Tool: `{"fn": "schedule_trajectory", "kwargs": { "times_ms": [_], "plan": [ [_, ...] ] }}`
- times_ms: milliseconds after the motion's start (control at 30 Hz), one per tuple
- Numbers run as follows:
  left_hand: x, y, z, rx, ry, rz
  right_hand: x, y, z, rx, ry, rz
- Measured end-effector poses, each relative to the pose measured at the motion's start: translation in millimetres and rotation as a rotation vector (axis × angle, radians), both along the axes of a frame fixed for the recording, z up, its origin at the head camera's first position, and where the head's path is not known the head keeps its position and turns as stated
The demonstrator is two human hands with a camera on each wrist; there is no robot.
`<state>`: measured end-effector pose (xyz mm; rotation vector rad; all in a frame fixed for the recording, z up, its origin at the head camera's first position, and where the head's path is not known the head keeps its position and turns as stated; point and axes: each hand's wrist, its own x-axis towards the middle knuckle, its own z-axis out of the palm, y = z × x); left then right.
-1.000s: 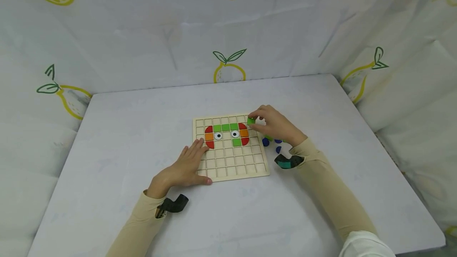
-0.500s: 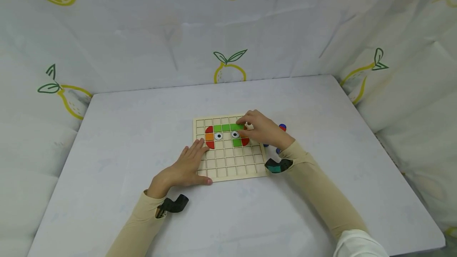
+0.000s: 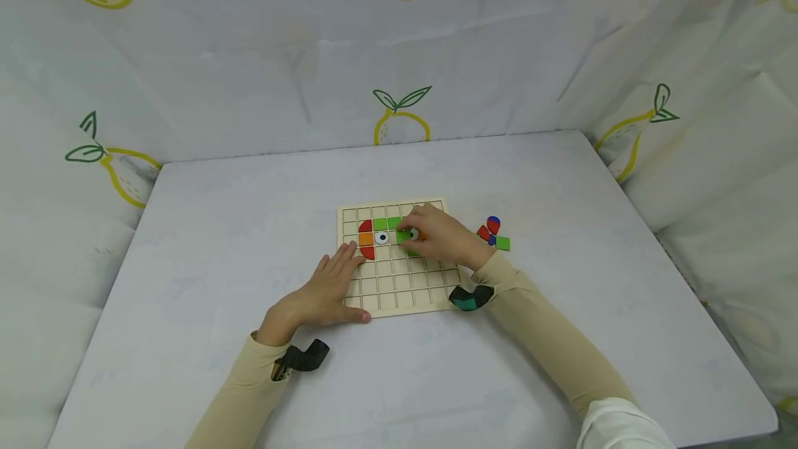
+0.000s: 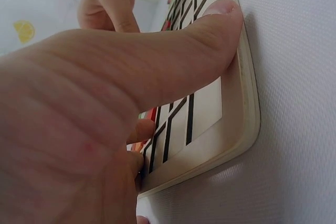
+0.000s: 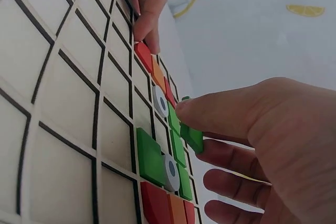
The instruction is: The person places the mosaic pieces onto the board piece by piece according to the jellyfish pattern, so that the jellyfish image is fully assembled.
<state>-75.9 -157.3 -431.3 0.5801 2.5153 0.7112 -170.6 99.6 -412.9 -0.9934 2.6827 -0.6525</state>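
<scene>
A wooden grid board (image 3: pixel 394 284) lies on the table with coloured tiles set in its upper half. My left hand (image 3: pixel 319 293) rests on its left edge, fingers extended, the thumb pressing the near-left corner. Over the board, my right hand (image 3: pixel 444 235) pinches a green square tile (image 5: pixel 193 139) between thumb and finger, slightly above the grid. Below it sit green tiles (image 3: pixel 380 224), an orange tile (image 3: pixel 365 238), red rounded tiles (image 3: pixel 367 253) and an eye tile (image 3: pixel 382 238). In the right wrist view, a second eye tile (image 5: pixel 171 172) shows beside a green one.
Several loose pieces lie to the right of the board, among them a green square (image 3: pixel 502 243), a red piece (image 3: pixel 483 232) and a blue-and-red one (image 3: pixel 493 224). A white sheet with lemon drawings (image 3: pixel 402 127) hangs behind the white table (image 3: pixel 249 206).
My right hand has carried the green tile leftward from the board's upper right corner to above its middle, uncovering the loose pieces. My left hand stays put.
</scene>
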Motion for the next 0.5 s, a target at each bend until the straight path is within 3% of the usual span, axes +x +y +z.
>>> {"fn": "schedule_trajectory", "kwargs": {
  "times_ms": [500],
  "plan": [
    [-0.7, -0.8, -2.8, 0.004, 0.002, -0.004, 10.3, -9.5, -8.9, 0.068, 0.033, 0.03]
  ]
}}
